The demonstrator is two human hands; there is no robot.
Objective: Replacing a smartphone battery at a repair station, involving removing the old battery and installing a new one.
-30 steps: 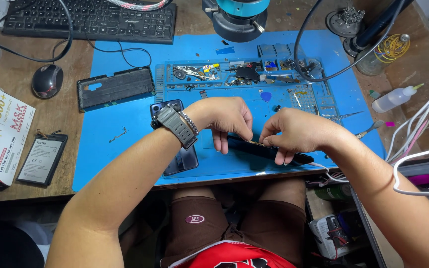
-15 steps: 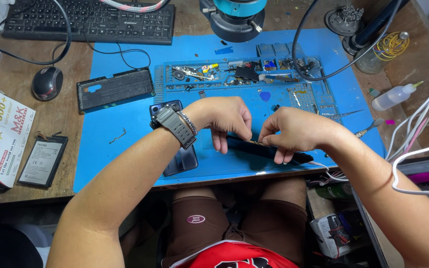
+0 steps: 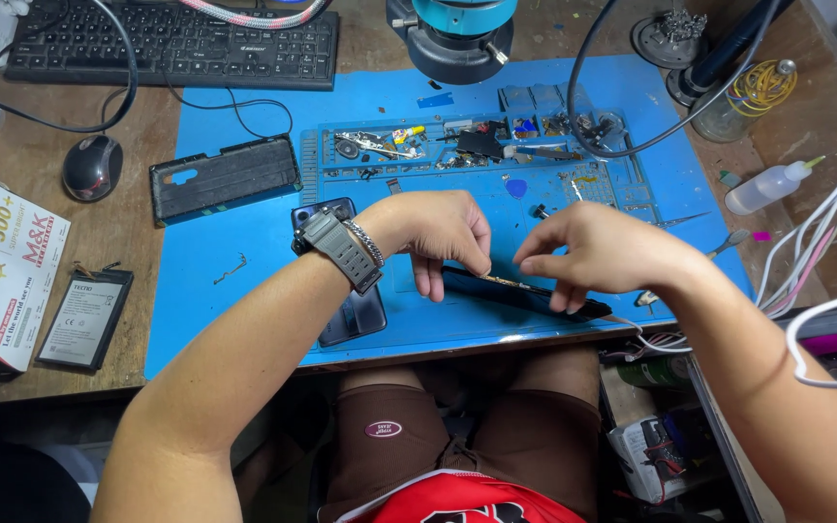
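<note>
I have the opened black smartphone (image 3: 525, 292) lying at the near edge of the blue repair mat (image 3: 244, 232), my left hand (image 3: 438, 230) pressing its end with fingers together while my right hand (image 3: 598, 254) pinches its upper edge. I judge this the prying-apart step; next calls for steady, gentle lift along the seam.

From my remote seat I count two hands, the left hand (image 3: 441, 230) and the right hand (image 3: 601, 254). There is one blue work mat (image 3: 244, 232), one keyboard (image 3: 171, 44), one mouse (image 3: 92, 167), one black back cover (image 3: 223, 177), one flat battery (image 3: 84, 319), one squeeze bottle (image 3: 769, 186) and one wristwatch (image 3: 339, 248).
</note>
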